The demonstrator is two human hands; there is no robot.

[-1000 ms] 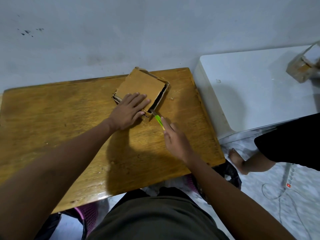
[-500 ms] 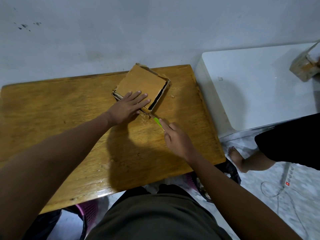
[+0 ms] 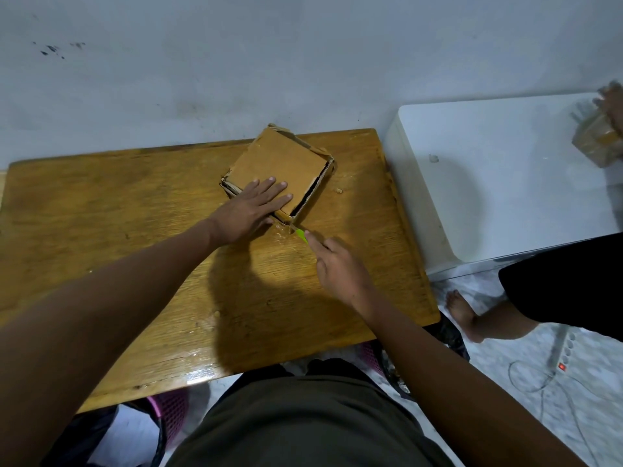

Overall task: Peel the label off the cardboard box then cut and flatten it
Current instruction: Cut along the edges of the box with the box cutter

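Head view: the box [image 3: 281, 170] lies at the table's [image 3: 101, 203] far edge, one corner pointing near-right. The knife [image 3: 301, 234] meets that corner, its long axis running near-right to far-left. The right hand [image 3: 340, 267], just near-right of the corner, pinches the knife. The left hand [image 3: 249, 210] presses the box's near-left part, fingers straight and slightly spread.

You won't find any readable text, label, brand or number anywhere, cardboard box [image 3: 286, 166] included.
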